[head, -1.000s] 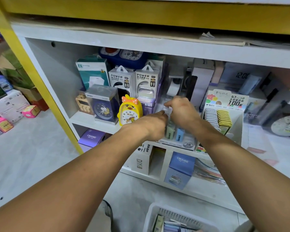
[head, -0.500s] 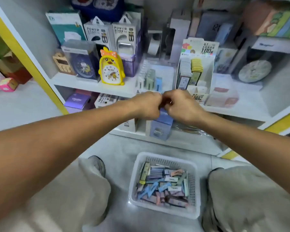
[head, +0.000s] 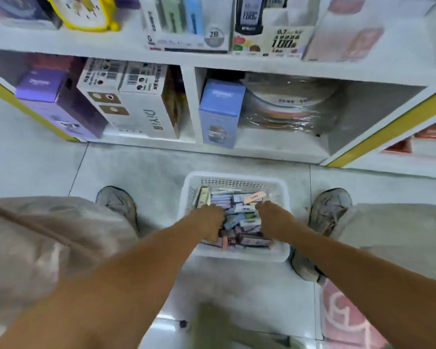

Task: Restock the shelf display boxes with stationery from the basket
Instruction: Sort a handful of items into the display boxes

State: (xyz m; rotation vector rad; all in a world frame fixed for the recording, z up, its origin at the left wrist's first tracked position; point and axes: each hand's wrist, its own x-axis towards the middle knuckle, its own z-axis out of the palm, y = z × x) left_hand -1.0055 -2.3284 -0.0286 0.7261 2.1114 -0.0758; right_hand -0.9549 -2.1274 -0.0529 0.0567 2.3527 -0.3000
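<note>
A white plastic basket (head: 237,255) stands on the floor between my feet, filled with several small pastel stationery boxes (head: 239,222). Both my hands reach down into it. My left hand (head: 209,222) is at the left side of the pile and my right hand (head: 275,220) at the right side, fingers down among the boxes and hidden from me. Whether either hand holds a box cannot be seen. On the shelf above stands the clear display box (head: 186,28) marked 2B, with green and blue items in it.
A second display box (head: 272,34) of lead refills sits to its right, a yellow duck clock (head: 83,13) to its left. The lower shelf holds purple (head: 53,102), white (head: 134,102) and blue cartons (head: 219,112). My shoes (head: 118,202) flank the basket.
My hands left the 2B display box on the shelf, came together in front of me, then dropped into the basket. The view tilted down from the shelf to the floor.
</note>
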